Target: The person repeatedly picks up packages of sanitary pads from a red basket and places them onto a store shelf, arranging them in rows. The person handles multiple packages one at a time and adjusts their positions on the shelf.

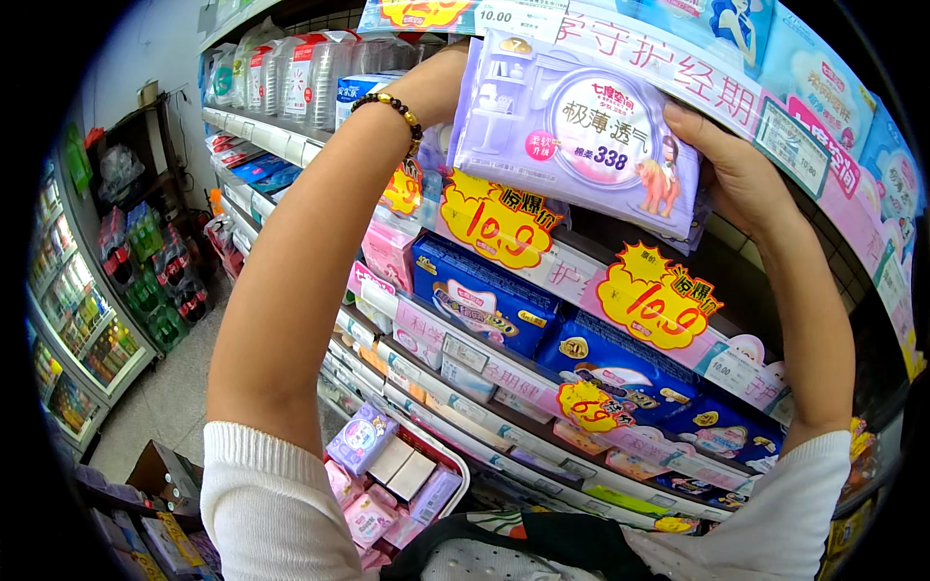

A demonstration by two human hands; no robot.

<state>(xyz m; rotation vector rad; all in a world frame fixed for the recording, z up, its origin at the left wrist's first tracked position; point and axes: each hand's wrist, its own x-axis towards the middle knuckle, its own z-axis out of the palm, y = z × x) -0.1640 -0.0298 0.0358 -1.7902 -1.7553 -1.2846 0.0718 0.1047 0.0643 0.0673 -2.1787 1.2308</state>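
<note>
Between my hands, in front of a shelf, is a lilac plastic pack of sanitary pads (574,131), with at least one more pack behind its lower right corner. My right hand (716,156) grips the pack's right side, thumb on the front face. My left forearm, with a beaded bracelet at the wrist, reaches behind the pack's left edge; my left hand is hidden there. Yellow price tags (498,221) on the shelf edge lie just below the pack. Blue sanitary pad packs (483,294) fill the shelf underneath.
Below stands a red basket with a white rim (461,483), holding pink and lilac packs. Stacked plastic cups (301,80) sit on the upper left shelf. Light blue packs (814,80) are at upper right. A drinks fridge (94,312) and bottles (156,269) stand at far left, open cartons (163,472) at lower left.
</note>
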